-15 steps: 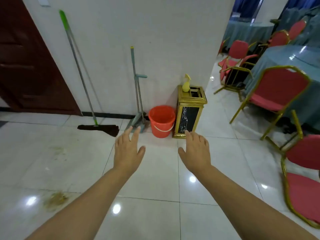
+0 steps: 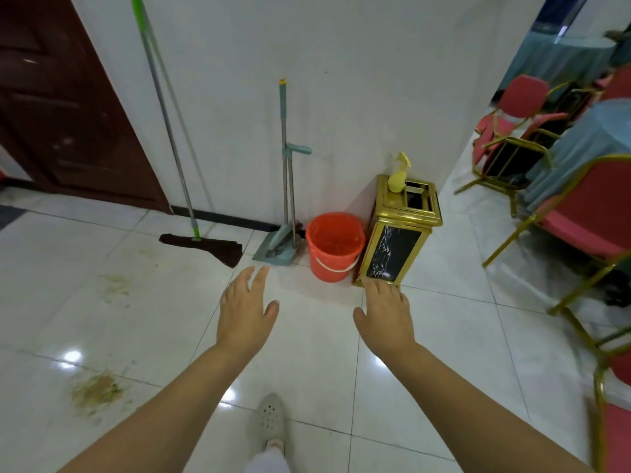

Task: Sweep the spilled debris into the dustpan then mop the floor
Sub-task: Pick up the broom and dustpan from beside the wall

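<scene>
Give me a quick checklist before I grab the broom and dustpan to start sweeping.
1. Both hands free: ok. The left hand and right hand are open and hold nothing.
2. Broom and dustpan set within sight: ok, upright against the wall beside the orange bucket.
3. Path to it: ok, bare tiles ahead.
4. Debris located: ok. One pile lies at lower left, a thinner smear farther on.
5. Mop ready for later: ok, leaning on the wall.
6. Water in the bucket: cannot tell.
</scene>
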### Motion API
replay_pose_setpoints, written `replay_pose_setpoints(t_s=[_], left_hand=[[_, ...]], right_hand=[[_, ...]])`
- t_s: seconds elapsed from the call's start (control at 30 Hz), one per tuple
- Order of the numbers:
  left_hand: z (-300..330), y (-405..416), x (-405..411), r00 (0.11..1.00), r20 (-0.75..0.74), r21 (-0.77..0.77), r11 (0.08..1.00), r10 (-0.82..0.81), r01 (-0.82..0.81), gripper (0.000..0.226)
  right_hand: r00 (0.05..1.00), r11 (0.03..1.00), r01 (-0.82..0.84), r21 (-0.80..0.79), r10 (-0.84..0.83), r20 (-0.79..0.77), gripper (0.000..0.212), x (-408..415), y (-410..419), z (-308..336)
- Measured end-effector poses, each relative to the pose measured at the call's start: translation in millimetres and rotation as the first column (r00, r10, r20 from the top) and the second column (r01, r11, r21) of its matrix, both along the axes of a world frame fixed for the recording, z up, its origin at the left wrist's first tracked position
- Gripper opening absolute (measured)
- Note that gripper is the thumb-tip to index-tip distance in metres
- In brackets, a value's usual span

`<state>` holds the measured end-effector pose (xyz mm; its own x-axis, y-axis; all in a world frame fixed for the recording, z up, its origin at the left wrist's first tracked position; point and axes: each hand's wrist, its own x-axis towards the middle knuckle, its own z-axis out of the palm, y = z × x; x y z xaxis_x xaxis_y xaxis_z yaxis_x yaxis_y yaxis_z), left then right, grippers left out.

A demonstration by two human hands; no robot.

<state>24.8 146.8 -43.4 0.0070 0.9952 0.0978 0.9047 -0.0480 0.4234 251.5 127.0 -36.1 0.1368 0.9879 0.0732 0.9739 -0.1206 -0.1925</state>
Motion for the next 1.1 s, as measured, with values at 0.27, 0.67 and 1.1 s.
replay_pose_setpoints(t_s=[0.27,0.67,1.1], left_hand=[[-4.4,142.4,-14.0,0.989,0.15,-0.022,1.0,0.017,-0.014,0.059],[-20.6,330.1,-53.6,0.96,0.27,-0.128,0.991,0.074,-0.041,0.055],[-49.7,493.9,-58.0,0.953,0.233,-0.163,0.974,0.191,-0.156,0.049]], right_hand=[[1.0,0.999,0.003,-0.039,-0.004,-0.022,0.053,-22.5,139.9,-5.0],[0.999,0.994,-0.01,-0.11,0.005,-0.045,0.054,-60.9,328.5,-0.9],[0.974,0.974,-0.214,-0.078,0.206,-0.093,0.044,-76.1,541.6,-18.1]])
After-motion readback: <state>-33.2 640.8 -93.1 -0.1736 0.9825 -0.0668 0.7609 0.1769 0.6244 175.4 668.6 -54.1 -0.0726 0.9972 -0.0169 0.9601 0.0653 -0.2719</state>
